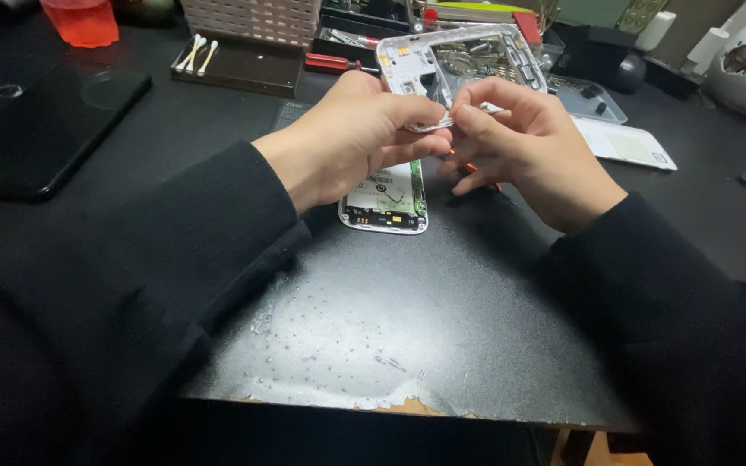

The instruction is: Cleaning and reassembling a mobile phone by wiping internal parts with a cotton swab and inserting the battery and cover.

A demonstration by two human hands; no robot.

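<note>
My left hand and my right hand together hold up a silver phone middle frame above the black table. Both hands pinch the frame's lower edge, fingers closed on it. Under my left hand lies an opened phone body with its circuit board and a green edge showing, flat on the table. A thin orange tool pokes out beneath my right fingers; which hand touches it I cannot tell.
A black tablet lies at left. A dark tray with cotton swabs, a red-handled screwdriver, a white basket and an orange cup stand at the back. A white flat device lies at right.
</note>
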